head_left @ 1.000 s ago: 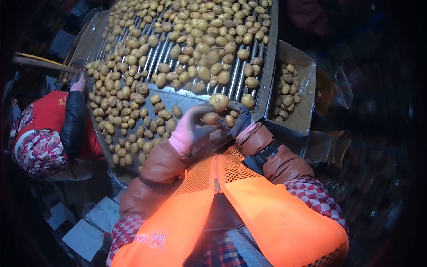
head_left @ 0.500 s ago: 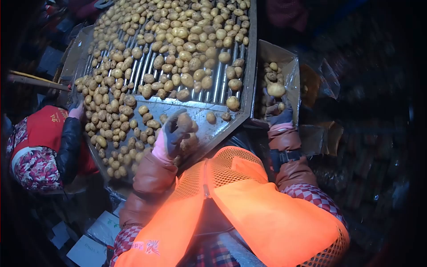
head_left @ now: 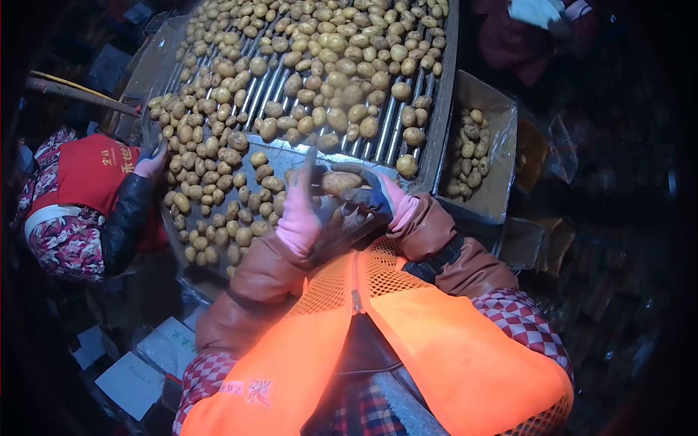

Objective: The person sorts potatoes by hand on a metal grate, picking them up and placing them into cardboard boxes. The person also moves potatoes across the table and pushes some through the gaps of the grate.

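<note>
Both my hands wear dark gloves with pink cuffs and meet over the front edge of the metal sorting table [head_left: 287,154]. A brownish potato [head_left: 340,182] lies between them. My left hand [head_left: 314,200] is closed around the potato's left side, one finger sticking up; motion blurs it. My right hand [head_left: 369,198] curls its fingers around the right side of the same potato. Lower between the palms it is too dark and blurred to make out what is there. Many loose potatoes [head_left: 211,149] lie to the left of my hands, and one potato [head_left: 406,166] rests just beyond my right hand.
Metal rollers [head_left: 273,87] full of potatoes run at the back. A cardboard box [head_left: 498,178] with potatoes in it stands right of the table. A co-worker in a red apron [head_left: 94,171] has a hand at the left edge. Another person [head_left: 520,40] is at the upper right.
My right hand has left the potatoes in the cardboard box and moved left to meet my left hand. My left hand has shifted slightly right, and the view has turned a little.
</note>
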`<state>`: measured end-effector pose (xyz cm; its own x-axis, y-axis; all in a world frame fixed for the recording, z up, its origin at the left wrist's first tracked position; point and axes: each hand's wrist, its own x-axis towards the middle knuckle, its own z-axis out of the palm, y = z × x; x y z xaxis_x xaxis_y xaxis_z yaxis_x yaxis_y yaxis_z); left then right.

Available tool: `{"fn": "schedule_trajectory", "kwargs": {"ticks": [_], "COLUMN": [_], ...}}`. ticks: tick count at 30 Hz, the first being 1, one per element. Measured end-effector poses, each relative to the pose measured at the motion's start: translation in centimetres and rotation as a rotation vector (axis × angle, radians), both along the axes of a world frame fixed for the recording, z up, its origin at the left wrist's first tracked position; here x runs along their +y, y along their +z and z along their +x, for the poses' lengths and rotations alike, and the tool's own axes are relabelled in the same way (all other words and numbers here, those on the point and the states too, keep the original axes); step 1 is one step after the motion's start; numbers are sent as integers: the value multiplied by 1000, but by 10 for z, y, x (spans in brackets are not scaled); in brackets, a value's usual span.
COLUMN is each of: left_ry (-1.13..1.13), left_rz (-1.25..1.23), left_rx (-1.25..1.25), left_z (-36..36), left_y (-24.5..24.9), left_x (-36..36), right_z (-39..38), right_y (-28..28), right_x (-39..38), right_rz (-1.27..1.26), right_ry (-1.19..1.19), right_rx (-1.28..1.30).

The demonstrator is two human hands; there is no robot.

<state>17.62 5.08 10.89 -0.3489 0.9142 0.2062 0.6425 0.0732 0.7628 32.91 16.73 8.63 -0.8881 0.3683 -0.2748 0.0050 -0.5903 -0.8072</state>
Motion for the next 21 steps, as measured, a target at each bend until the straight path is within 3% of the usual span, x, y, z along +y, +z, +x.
{"fn": "schedule_trajectory", "kwargs": {"ticks": [2,4,6,7,9,12,14,15,16,17,19,21], "left_ry": [68,-2,-190,-199,-310,-186,-61,-14,-3,9,7,15], "left_rz": [-63,-157,-275,-268,-390,-320,-184,-159,-111,-106,-102,-140], "left_rx": [-594,-519,274,273,550,406,332,270,333,311,289,305], "left_z": [-9,-21,-25,-29,-36,-58,-66,-65,-71,-70,-67,-69], "left_y": [-21,-44,-65,-61,-57,-80,-93,-90,-98,-96,-92,-92], "left_x": [-10,-37,-59,-64,-66,-63,-66,-67,-70,-71,-71,-68], "right_z": [3,12,20,24,33,77,128,164,168,203,244,280], "right_y": [7,8,-1,-5,-18,1,23,-31,20,23,2,-33], "right_x": [12,17,20,20,17,35,51,68,81,89,107,105], "right_rz": [18,8,-24,-29,78,15,564,458,-312,-511,-276,-230], "right_ry": [-36,-27,-46,-90,-222,-202,-207,-425,-762,-876,-1228,-1268], "right_rx": [-49,-122,-119,-101,-88,-221,-152,-250,-363,-32,-82,-101]}}
